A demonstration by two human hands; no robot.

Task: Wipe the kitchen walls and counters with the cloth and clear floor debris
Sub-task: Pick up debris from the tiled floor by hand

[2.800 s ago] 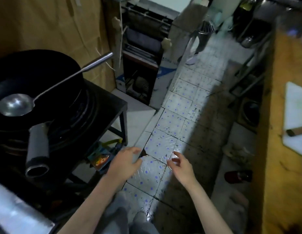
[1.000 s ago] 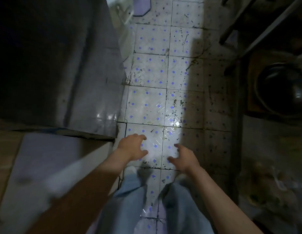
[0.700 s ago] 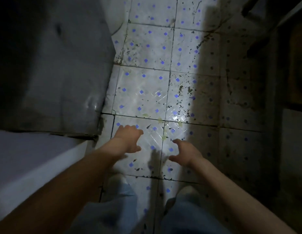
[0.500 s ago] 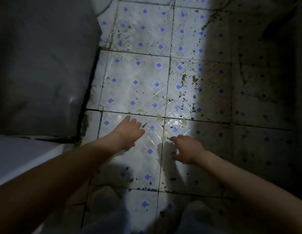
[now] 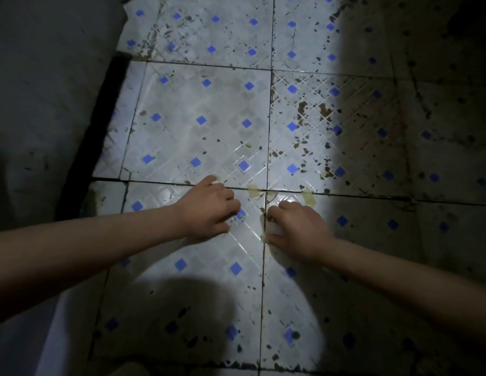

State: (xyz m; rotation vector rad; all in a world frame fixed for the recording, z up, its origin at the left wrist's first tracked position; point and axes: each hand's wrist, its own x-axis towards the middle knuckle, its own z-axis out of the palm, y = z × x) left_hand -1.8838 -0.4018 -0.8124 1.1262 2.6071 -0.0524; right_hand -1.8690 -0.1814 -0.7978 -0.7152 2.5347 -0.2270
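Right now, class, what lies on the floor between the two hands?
In the head view, only bare tile and a grout line separate the left hand and right hand.

At nine o'clock I see a dull grey panel (image 5: 46, 85) standing along the floor's edge, with a black gap (image 5: 92, 126) at its foot. Toward seven o'clock lies a pale flat surface (image 5: 22, 348), too dim for me to identify.
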